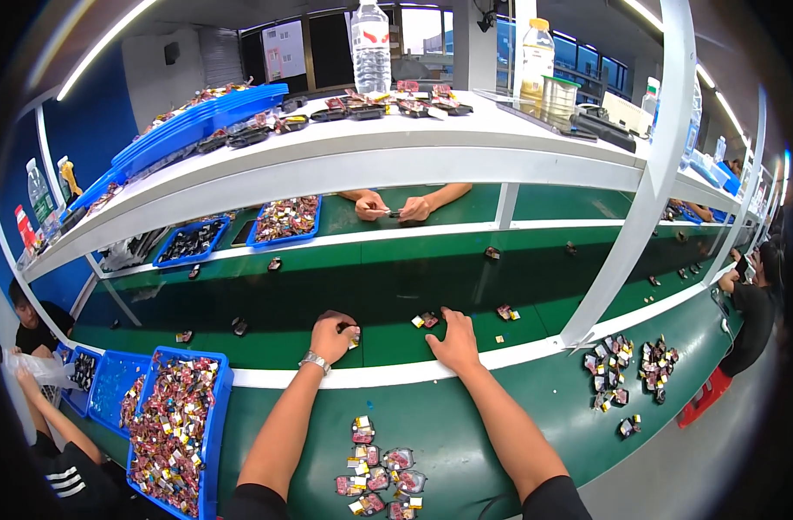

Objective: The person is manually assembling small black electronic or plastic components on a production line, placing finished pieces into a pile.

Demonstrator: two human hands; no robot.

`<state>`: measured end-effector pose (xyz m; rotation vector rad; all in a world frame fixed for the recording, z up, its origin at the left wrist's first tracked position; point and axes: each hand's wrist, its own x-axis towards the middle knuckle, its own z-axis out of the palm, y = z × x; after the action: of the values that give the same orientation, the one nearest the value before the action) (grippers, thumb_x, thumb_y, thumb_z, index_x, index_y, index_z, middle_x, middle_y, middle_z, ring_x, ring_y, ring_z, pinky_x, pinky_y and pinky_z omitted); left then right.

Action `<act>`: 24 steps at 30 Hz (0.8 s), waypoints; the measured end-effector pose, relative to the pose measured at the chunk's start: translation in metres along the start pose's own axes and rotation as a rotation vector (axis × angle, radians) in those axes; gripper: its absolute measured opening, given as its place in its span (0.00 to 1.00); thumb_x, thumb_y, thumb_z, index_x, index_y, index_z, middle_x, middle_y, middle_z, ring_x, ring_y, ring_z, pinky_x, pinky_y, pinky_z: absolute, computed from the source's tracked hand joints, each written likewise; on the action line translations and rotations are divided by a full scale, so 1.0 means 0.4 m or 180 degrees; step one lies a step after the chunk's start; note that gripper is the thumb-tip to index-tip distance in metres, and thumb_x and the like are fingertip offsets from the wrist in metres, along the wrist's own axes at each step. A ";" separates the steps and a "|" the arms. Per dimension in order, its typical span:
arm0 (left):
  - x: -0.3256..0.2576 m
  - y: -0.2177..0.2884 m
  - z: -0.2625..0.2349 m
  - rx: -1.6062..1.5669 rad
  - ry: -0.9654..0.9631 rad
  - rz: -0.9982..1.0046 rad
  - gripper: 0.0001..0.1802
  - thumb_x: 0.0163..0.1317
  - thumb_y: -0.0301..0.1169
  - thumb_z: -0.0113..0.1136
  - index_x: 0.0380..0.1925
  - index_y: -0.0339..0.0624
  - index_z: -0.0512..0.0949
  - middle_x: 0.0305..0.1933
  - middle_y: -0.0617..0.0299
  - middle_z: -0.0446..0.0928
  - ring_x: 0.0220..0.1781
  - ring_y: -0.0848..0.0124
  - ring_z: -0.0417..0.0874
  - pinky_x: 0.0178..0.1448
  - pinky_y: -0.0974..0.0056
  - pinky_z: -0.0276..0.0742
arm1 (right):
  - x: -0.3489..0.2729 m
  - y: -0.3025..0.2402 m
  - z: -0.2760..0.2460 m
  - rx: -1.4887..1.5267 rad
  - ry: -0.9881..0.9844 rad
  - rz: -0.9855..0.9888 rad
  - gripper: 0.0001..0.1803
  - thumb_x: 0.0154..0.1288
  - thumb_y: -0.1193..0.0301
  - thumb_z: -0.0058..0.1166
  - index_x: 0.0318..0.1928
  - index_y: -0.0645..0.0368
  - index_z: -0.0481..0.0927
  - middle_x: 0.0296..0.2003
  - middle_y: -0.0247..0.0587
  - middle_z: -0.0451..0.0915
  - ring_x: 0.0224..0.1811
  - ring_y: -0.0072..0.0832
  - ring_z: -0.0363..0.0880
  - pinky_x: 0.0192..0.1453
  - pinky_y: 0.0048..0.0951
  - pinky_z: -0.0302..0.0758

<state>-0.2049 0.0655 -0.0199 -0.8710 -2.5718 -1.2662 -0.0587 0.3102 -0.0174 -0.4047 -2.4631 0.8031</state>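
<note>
Both my hands reach over the dark green conveyor belt (pixel 379 302). My left hand (pixel 331 340), with a metal-banded watch on its wrist, is closed round a small electronic module (pixel 355 340). Only a yellow-and-white edge of that module shows past the fingers. To its right, my right hand (pixel 455 341) is open, thumb and index finger apart, with nothing seen in it. Just left of its fingertips lies another small module (pixel 425 321), red, black and yellow. Between my forearms, several similar modules (pixel 377 478) lie grouped on the green table (pixel 318 451).
A blue bin (pixel 226 407) of red-wired parts stands left. More modules (pixel 608 368) lie in clusters at right. A white shelf (pixel 396 169) spans above, carrying a water bottle (pixel 371 52). Across the belt, another person's hands (pixel 396 208) work. People sit at both sides.
</note>
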 end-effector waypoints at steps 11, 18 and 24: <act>-0.204 0.161 -0.078 -0.0125 0.0445 -0.0153 0.07 0.59 0.22 0.60 0.38 0.39 0.82 0.32 0.57 0.79 0.28 0.68 0.76 0.36 0.64 0.74 | 0.013 0.022 -0.001 0.0566 0.0070 -0.0278 0.32 0.51 0.71 0.68 0.59 0.60 0.75 0.48 0.44 0.81 0.53 0.39 0.76 0.56 0.37 0.75; -0.293 0.181 -0.132 -0.2819 -0.1180 -0.1417 0.21 0.77 0.39 0.45 0.56 0.34 0.76 0.46 0.58 0.82 0.37 0.77 0.79 0.41 0.70 0.80 | -0.135 -0.217 -0.084 0.1511 -0.1743 -0.1255 0.36 0.58 0.73 0.65 0.67 0.54 0.69 0.57 0.41 0.78 0.61 0.39 0.71 0.66 0.37 0.70; -0.310 0.168 -0.146 -0.3683 -0.1658 -0.1697 0.21 0.75 0.29 0.47 0.64 0.32 0.68 0.54 0.55 0.78 0.46 0.72 0.83 0.50 0.66 0.84 | -0.162 -0.247 -0.080 0.1447 -0.1807 -0.1474 0.33 0.61 0.78 0.59 0.68 0.54 0.70 0.57 0.46 0.77 0.63 0.43 0.72 0.69 0.39 0.68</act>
<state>-0.0728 -0.0012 0.0170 -0.6698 -2.2906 -3.1881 0.0007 0.2206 0.0409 0.6158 -2.5790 1.3510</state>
